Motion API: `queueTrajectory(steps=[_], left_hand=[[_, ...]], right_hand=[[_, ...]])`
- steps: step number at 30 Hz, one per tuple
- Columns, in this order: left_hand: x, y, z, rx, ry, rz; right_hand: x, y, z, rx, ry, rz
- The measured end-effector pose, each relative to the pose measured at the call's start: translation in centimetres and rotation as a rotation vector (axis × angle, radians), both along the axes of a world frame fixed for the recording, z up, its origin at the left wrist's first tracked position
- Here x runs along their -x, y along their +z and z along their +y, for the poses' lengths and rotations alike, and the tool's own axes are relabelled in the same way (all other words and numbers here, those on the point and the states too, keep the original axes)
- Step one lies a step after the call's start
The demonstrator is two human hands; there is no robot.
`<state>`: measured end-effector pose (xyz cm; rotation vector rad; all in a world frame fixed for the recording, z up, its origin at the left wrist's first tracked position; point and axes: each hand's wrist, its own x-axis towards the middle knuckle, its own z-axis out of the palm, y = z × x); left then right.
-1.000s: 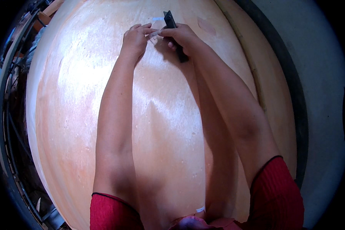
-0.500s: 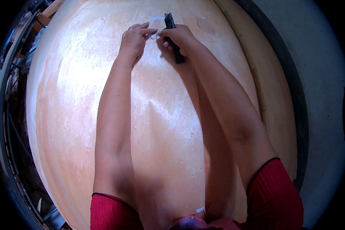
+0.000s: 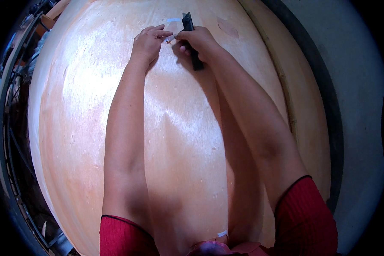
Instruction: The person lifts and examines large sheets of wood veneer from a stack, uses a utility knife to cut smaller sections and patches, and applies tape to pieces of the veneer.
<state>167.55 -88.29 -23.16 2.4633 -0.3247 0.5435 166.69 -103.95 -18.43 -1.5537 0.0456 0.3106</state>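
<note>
The right hand (image 3: 200,39) is clamped on one black tool (image 3: 187,23) over one pale wood sheet (image 3: 183,141); the left hand (image 3: 147,44), fingers apart, is just beside. Between them is one small whitish piece (image 3: 167,41); one white strip (image 3: 173,19) lies beyond.

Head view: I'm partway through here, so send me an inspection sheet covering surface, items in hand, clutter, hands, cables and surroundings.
Surface: pale wood veneer sheet, shiny under the light, with a leaf-shaped patch right of the hands.
Items: black knife-like tool; small whitish strip between the hands; pale tape piece beyond them.
Clutter: mixed items along the left side, too dark to identify.
Hands: left hand has its fingers extended beside the strip, contact unclear; right hand grips the tool.
Cables: nothing seen for certain.
Surroundings: dark frame at left; grey floor-like area at right.
</note>
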Motion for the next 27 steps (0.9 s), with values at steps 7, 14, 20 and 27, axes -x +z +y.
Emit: queueTrajectory(steps=[7, 14, 20, 27], left_hand=[[-0.6, -0.7, -0.1, 0.376, -0.066, 0.100], [-0.8, -0.7, 0.4, 0.371, -0.128, 0.168], [-1.2, -0.5, 0.7, 0.482, -0.157, 0.230], [0.1, 0.5, -0.5, 0.027, 0.020, 0.036]], right_hand=[[-0.6, 0.1, -1.6, -0.202, 0.177, -0.007], [-1.3, -0.7, 0.9, 0.100, -0.017, 0.075], [-3.8, -3.4, 1.5, 0.289, -0.087, -0.017], [-4.9, -4.7, 1.4, 0.442, -0.123, -0.094]])
